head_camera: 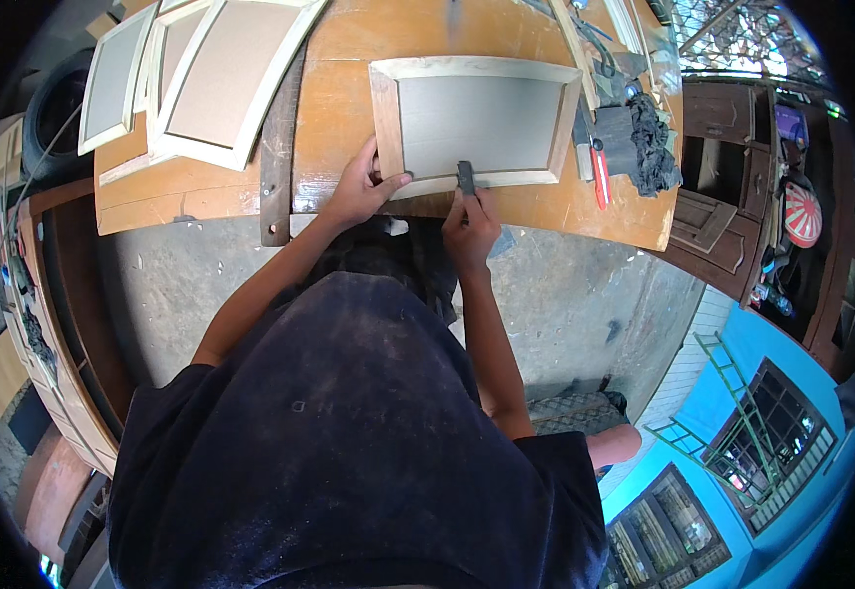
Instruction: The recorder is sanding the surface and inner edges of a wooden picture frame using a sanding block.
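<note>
A rectangular wooden frame with a grey panel (482, 121) lies before me on the orange-brown wooden tabletop (335, 110). My left hand (365, 184) grips its lower left corner, the thumb on top of the wood and the fingers at the outer side. In my right hand (474, 221) is a small dark block, perhaps a sanding block (465, 178), pinched by the fingers against the inner edge of the frame's near rail. The block's underside is hidden.
Several more pale wooden frames (232, 81) lie at the table's left, beside a long dark wooden bar (278, 147). At the right are a red utility knife (600, 174), crumpled dark cloth or paper (652, 147) and pliers-like tools (604, 59). A tire (59, 110) stands beyond the left edge.
</note>
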Action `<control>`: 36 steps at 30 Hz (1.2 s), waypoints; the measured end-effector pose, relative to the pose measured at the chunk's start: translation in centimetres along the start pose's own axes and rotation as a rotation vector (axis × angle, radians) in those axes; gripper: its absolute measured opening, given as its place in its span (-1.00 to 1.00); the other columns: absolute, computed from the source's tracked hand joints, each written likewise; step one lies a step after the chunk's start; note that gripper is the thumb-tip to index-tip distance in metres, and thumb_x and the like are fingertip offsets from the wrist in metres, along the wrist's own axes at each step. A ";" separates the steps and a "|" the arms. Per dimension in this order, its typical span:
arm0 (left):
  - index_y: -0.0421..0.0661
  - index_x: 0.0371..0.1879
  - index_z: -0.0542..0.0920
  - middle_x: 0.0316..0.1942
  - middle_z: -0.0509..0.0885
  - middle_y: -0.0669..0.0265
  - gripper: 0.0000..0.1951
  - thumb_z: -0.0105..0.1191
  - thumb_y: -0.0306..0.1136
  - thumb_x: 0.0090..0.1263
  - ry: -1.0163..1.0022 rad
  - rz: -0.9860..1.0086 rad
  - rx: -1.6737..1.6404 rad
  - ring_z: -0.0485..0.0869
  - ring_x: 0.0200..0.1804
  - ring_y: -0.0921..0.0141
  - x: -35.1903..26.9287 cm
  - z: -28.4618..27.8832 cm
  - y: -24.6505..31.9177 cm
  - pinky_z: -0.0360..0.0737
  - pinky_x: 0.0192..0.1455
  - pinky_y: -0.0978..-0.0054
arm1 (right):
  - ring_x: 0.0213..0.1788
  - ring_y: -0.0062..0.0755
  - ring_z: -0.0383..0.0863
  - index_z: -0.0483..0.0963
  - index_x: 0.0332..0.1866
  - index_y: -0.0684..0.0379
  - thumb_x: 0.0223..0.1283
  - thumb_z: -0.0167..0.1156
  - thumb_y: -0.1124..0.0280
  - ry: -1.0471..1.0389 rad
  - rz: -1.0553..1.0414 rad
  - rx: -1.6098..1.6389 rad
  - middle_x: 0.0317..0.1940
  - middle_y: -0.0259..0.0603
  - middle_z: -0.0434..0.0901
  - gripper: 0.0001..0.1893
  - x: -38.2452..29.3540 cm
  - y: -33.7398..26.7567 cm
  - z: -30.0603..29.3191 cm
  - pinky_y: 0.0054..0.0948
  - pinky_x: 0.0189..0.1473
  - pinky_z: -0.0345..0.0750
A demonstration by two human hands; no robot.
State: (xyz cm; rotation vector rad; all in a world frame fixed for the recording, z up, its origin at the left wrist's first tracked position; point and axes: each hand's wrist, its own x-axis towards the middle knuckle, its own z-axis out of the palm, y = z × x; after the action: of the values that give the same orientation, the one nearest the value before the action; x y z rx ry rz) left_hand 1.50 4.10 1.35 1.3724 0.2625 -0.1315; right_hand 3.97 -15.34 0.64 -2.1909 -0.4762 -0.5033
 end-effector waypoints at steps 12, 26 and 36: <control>-0.20 0.43 0.11 0.02 0.65 0.18 -0.30 0.19 -0.54 0.38 0.012 0.019 -0.040 0.61 0.08 0.44 0.5 -0.1 -0.7 0.52 0.12 0.46 | -0.45 -0.02 0.49 0.51 -0.47 0.28 0.22 0.18 0.55 0.037 0.069 -0.090 -0.50 -0.02 0.47 -0.86 0.7 2.9 -0.9 -0.19 -0.41 0.44; -0.19 0.42 0.13 0.01 0.65 0.20 -0.32 0.18 -0.57 0.38 0.006 -0.026 0.013 0.62 0.04 0.47 0.1 0.1 0.0 0.53 0.10 0.47 | -0.41 -0.01 0.51 0.44 -0.51 0.24 0.17 0.11 0.62 -0.033 -0.022 -0.120 -0.48 -0.03 0.47 -0.85 -0.7 0.8 0.6 -0.18 -0.36 0.47; -0.18 0.35 0.19 -0.03 0.67 0.22 -0.38 0.20 -0.54 0.37 0.013 -0.035 -0.002 0.63 0.01 0.47 0.3 -0.2 -0.1 0.55 0.05 0.47 | -0.37 -0.02 0.56 0.54 -0.45 0.25 0.16 0.18 0.58 -0.046 0.119 -0.088 -0.42 -0.04 0.52 -0.91 -1.1 -0.4 1.3 -0.21 -0.38 0.48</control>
State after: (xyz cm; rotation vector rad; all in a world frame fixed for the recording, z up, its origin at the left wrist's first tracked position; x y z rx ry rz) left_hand 1.71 4.27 1.12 1.3670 0.2980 -0.1514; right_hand 3.13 -14.25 -0.45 -2.3034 -0.3511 -0.4174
